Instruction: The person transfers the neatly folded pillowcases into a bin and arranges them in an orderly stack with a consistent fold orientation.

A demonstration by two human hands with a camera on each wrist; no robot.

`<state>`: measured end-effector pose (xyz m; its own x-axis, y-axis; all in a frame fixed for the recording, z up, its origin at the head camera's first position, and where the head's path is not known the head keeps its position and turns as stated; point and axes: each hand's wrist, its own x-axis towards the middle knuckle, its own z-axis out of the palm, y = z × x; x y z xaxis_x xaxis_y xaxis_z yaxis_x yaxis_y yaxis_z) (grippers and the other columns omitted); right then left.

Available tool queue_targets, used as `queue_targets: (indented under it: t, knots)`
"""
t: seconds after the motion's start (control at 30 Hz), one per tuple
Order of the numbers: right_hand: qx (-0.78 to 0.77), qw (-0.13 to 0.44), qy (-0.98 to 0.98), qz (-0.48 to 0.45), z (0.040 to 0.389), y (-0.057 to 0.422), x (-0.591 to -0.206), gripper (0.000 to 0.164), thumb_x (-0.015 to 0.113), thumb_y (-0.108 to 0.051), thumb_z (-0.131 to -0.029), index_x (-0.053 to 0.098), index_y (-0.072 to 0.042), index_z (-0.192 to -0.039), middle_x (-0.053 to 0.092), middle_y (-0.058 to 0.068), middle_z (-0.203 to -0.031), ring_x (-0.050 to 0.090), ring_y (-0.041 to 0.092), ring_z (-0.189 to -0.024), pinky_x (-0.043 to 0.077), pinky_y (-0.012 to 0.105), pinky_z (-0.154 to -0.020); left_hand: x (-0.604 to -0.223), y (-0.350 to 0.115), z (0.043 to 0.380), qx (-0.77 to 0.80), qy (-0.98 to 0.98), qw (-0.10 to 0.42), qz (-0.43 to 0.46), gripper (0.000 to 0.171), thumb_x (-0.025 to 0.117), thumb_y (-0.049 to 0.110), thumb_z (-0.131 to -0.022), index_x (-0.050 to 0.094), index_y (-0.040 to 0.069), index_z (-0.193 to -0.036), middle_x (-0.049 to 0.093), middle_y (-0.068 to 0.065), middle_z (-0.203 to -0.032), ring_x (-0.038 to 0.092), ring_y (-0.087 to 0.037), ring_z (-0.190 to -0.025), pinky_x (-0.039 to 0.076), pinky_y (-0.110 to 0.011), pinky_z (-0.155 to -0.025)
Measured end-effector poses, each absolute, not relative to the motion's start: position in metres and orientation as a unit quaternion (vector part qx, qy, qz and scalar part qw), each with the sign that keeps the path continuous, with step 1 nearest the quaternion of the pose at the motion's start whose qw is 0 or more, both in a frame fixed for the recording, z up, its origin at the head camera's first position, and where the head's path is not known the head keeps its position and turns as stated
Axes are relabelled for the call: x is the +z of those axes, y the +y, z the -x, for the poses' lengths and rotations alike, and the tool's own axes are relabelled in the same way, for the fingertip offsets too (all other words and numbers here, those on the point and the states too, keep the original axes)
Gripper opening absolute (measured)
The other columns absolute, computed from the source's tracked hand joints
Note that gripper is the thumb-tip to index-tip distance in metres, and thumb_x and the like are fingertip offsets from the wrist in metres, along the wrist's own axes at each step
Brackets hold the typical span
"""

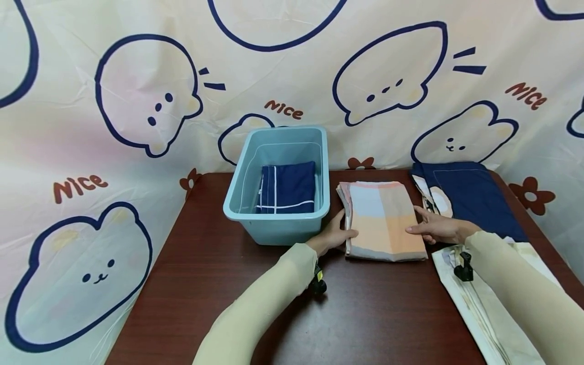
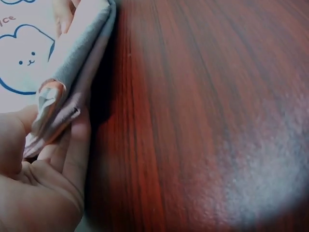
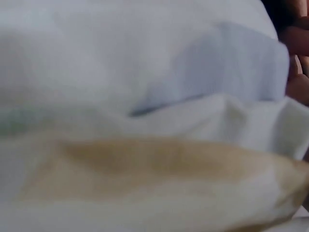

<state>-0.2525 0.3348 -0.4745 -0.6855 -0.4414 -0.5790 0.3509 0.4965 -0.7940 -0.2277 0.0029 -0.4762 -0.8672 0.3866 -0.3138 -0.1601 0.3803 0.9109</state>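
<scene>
A folded checked cloth (image 1: 385, 220) in peach, grey and pink lies on the table between both hands. My left hand (image 1: 332, 235) grips its left edge. In the left wrist view that hand (image 2: 46, 186) has the thumb on one side of the folded layers and the fingers beneath them. On the right edge, my right hand (image 1: 440, 228) holds the cloth with its thumb on top and other fingers partly hidden at the side. The right wrist view is mostly filled by blurred pale fabric (image 3: 145, 164), with some fingers (image 3: 297, 43) at its edge.
A light blue plastic bin (image 1: 283, 228) stands left of the cloth, with folded navy fabric (image 1: 294, 185) inside. Right of the cloth lie a folded navy fabric (image 1: 479, 197) and a cream folded fabric (image 1: 465, 304). A printed curtain (image 1: 283, 76) hangs behind the brown table (image 1: 191, 284).
</scene>
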Motion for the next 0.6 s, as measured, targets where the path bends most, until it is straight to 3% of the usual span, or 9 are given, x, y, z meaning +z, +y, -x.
queue_targets:
  t: [0.2,0.6]
  knots:
    - [-0.514,0.392,0.763,0.015,0.2519,0.3342,-0.4778,0.109,0.058,-0.037,-0.103,-0.037,-0.019,-0.152,0.044,-0.009,-0.059,0.041,0.007,-0.053,0.040,0.025,-0.058,-0.4760,-0.0012,0.2262,0.560,0.784,0.251,-0.095,0.081,0.058,0.024,-0.102,0.008,0.014,-0.164,0.013,-0.009,-0.171,0.017,-0.028,-0.157,0.027,-0.051,-0.123]
    - [-0.516,0.377,0.769,0.015,0.2509,0.3363,-0.4839,0.107,0.059,-0.035,-0.103,-0.033,-0.016,-0.155,0.046,-0.009,-0.059,0.043,0.007,-0.054,0.040,0.027,-0.060,-0.4796,0.0004,0.2258,0.566,0.785,0.228,-0.106,0.078,0.058,0.023,-0.102,0.012,0.012,-0.164,0.019,-0.011,-0.169,0.023,-0.027,-0.155,0.027,-0.049,-0.124]
